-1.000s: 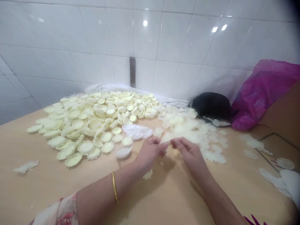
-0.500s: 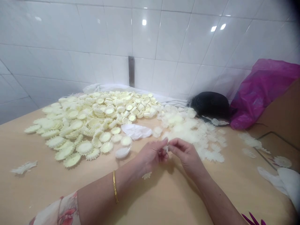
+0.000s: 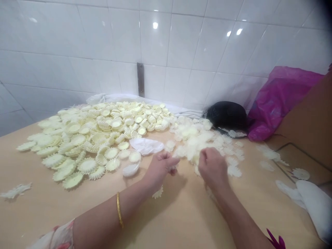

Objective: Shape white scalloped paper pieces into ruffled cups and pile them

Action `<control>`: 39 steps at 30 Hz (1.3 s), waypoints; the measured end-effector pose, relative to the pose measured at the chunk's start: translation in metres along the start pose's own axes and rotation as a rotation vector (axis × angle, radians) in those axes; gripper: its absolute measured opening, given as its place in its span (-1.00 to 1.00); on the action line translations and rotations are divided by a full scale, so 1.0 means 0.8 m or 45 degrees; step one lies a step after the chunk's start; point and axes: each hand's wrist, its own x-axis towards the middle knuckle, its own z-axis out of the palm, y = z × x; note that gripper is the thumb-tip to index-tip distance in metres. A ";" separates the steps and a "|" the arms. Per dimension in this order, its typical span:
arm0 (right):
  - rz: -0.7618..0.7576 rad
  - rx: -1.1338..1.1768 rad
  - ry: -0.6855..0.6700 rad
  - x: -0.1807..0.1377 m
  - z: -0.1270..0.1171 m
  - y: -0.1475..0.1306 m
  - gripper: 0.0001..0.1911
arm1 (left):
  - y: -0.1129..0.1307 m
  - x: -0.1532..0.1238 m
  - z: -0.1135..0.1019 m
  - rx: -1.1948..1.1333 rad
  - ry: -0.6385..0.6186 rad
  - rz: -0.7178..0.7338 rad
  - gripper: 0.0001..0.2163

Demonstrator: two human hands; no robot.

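Hands, near field: the left hand [image 3: 160, 168] lies palm down, its fingers curled, with the forearm angled in from the lower left. The right hand [image 3: 214, 168] reaches forward, its fingers bunched against the edge of a heap of thin frilled cut-outs [image 3: 204, 141]. Both hands look closed, but from my remote station I cannot tell whether either grips a piece, as the fingers hide it. Half a second earlier the fingertips met; now the hands stand apart, the right one at the heap.

Lower left: a gold bangle [image 3: 119, 210] circles the left forearm, and a floral sleeve [image 3: 55, 238] is cut off by the frame. A loose cut-out [image 3: 157, 192] lies on the table [image 3: 181, 214] just beside the left wrist.

Mid field: a small clear dish [image 3: 130, 170] and a white cloth [image 3: 146, 146] lie between the heap and a larger mound of pale scalloped discs [image 3: 90, 138].

Far field: a black bundle [image 3: 225, 116] and a magenta plastic bag [image 3: 280, 103] sit against the white tile wall [image 3: 77, 45].
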 end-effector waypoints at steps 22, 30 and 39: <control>0.691 1.651 -0.846 0.000 -0.004 -0.013 -0.70 | 0.002 -0.004 -0.003 0.094 -0.076 0.057 -0.83; 0.480 1.217 -0.560 -0.002 -0.005 -0.020 -0.74 | 0.004 -0.002 0.000 0.150 0.065 0.020 -0.87; 0.379 1.076 -0.500 -0.004 -0.007 -0.025 -0.73 | 0.006 -0.005 0.001 0.036 0.033 -0.071 -0.84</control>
